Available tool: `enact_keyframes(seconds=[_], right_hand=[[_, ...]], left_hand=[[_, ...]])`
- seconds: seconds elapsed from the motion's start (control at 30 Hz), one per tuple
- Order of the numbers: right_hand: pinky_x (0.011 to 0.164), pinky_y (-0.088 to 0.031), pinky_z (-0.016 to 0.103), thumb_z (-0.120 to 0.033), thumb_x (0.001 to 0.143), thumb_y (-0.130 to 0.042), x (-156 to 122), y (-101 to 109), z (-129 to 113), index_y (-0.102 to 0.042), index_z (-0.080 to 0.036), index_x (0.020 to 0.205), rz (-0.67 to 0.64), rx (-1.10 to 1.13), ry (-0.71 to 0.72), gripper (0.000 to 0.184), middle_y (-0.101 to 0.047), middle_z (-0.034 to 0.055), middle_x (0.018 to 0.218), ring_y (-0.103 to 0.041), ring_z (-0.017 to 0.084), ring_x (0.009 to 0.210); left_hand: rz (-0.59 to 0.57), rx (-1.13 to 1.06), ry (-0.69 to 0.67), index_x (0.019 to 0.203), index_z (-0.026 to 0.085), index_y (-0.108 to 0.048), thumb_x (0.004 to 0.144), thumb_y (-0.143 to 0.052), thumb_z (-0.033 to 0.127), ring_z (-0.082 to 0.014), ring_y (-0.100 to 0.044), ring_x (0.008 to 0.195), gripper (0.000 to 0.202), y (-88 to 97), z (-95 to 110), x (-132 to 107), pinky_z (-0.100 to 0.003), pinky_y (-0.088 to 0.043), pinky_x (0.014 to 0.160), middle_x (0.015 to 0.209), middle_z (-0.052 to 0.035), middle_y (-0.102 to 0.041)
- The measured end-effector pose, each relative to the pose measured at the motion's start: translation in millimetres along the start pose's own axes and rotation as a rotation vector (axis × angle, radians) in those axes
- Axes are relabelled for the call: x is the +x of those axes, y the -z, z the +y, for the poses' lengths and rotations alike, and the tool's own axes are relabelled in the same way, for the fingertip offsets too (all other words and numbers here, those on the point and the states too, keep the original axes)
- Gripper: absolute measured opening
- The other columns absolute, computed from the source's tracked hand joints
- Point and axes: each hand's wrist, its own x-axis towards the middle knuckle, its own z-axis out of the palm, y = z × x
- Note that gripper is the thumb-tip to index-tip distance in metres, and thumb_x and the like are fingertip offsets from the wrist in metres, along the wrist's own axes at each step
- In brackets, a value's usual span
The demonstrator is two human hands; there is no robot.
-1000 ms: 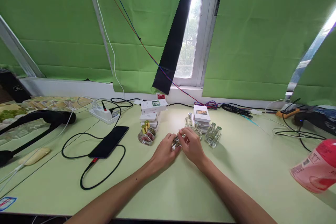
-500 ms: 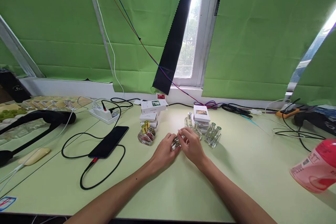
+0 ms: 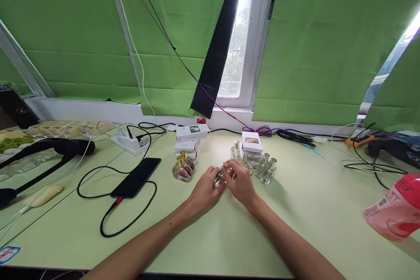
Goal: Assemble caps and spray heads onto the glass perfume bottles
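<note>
At the middle of the table, my left hand (image 3: 207, 187) is closed around a small glass perfume bottle (image 3: 219, 178), mostly covered by the fingers. My right hand (image 3: 240, 180) is closed over the bottle's top, its fingertips pinched at the bottle's upper end. Just beyond and to the right of my right hand are clear silver-capped perfume bottles (image 3: 245, 162). Slim clear bottles (image 3: 266, 169) stand farther right. On the left, round perfume bottles with gold caps (image 3: 183, 169) stand in front of a stack of small white boxes (image 3: 192, 132).
Another stack of white boxes (image 3: 251, 141) stands behind the bottles. At left lie a black phone (image 3: 136, 178) with its cable, a white power strip (image 3: 129, 143) and a black stand (image 3: 49, 151). A pink canister (image 3: 395, 208) stands at the right edge. Cables (image 3: 292, 136) run along the wall.
</note>
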Motion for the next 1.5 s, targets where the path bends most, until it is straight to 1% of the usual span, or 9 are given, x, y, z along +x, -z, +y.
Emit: enact_keyframes(seconds=[0.33, 0.47, 0.6, 0.77, 0.9, 1.13, 1.3, 1.5], right_hand=[[0.057, -0.044, 0.023, -0.021, 0.098, -0.05, 2.5, 2.0, -3.2, -0.055, -0.021, 0.08, -0.032, -0.024, 0.013, 0.019, -0.062, 0.0027, 0.087, -0.052, 0.012, 0.06], [0.059, -0.044, 0.024, -0.02, 0.097, -0.051, 4.1, 3.8, -5.6, -0.056, -0.021, 0.079, -0.037, -0.061, 0.025, 0.018, -0.062, 0.0024, 0.086, -0.053, 0.012, 0.06], [0.061, -0.045, 0.024, -0.019, 0.097, -0.05, 5.1, 5.2, -7.8, -0.057, -0.022, 0.08, -0.06, -0.072, 0.021, 0.018, -0.063, 0.0029, 0.088, -0.055, 0.012, 0.06], [0.058, -0.043, 0.024, -0.022, 0.097, -0.051, 4.6, 3.8, -5.8, -0.057, -0.021, 0.079, -0.032, -0.047, -0.004, 0.019, -0.061, 0.0017, 0.084, -0.052, 0.011, 0.058], [0.056, -0.042, 0.023, -0.023, 0.097, -0.053, 3.8, 2.5, -2.7, -0.056, -0.021, 0.078, -0.018, -0.012, -0.023, 0.019, -0.061, 0.0009, 0.083, -0.05, 0.011, 0.056], [0.056, -0.042, 0.023, -0.024, 0.097, -0.051, 4.9, 3.9, -4.2, -0.057, -0.021, 0.078, -0.028, -0.016, -0.001, 0.021, -0.06, 0.0013, 0.081, -0.051, 0.011, 0.058], [0.056, -0.044, 0.023, -0.023, 0.097, -0.051, 5.7, 5.2, -5.9, -0.059, -0.021, 0.078, -0.045, -0.02, 0.01, 0.02, -0.062, 0.0024, 0.084, -0.053, 0.012, 0.059], [0.053, -0.042, 0.023, -0.023, 0.097, -0.052, 4.8, 3.2, -3.8, -0.059, -0.021, 0.078, -0.023, -0.01, -0.017, 0.02, -0.058, 0.0005, 0.079, -0.05, 0.011, 0.055]], left_hand=[[0.002, -0.016, -0.007, 0.106, 0.02, -0.061, 0.091, -0.057, 0.025, -0.0206, -0.058, 0.085, 0.016, -0.2, -2.5, -0.6, -0.032, -0.046, 0.069, 0.099, -0.0046, -0.058], [0.005, -0.014, -0.015, 0.102, 0.02, -0.06, 0.091, -0.057, 0.026, -0.0206, -0.058, 0.085, 0.012, -1.1, -3.6, -0.4, -0.032, -0.045, 0.07, 0.098, -0.0042, -0.058], [0.009, -0.015, -0.012, 0.098, 0.02, -0.059, 0.092, -0.056, 0.027, -0.0205, -0.057, 0.085, 0.01, -1.0, -2.7, -0.2, -0.031, -0.044, 0.067, 0.097, -0.0041, -0.057], [0.002, -0.016, -0.003, 0.101, 0.02, -0.059, 0.091, -0.057, 0.027, -0.0202, -0.057, 0.084, 0.012, 0.0, -0.3, -0.4, -0.032, -0.044, 0.067, 0.098, -0.0041, -0.057], [-0.006, -0.01, 0.007, 0.102, 0.02, -0.059, 0.092, -0.056, 0.026, -0.0183, -0.056, 0.077, 0.013, 0.5, 1.1, -0.9, -0.031, -0.043, 0.065, 0.096, -0.0035, -0.057], [0.017, -0.003, -0.003, 0.1, 0.019, -0.059, 0.091, -0.057, 0.025, -0.0196, -0.057, 0.081, 0.011, -1.0, -0.9, -0.6, -0.03, -0.041, 0.063, 0.095, -0.0038, -0.058], [0.017, -0.001, -0.011, 0.101, 0.02, -0.06, 0.09, -0.058, 0.025, -0.019, -0.056, 0.079, 0.012, -0.4, -0.8, -0.6, -0.03, -0.041, 0.063, 0.096, -0.0038, -0.058], [0.02, 0.015, -0.01, 0.099, 0.019, -0.06, 0.09, -0.058, 0.026, -0.0195, -0.057, 0.08, 0.011, -1.2, -2.4, 0.0, -0.031, -0.042, 0.065, 0.094, -0.0037, -0.058]])
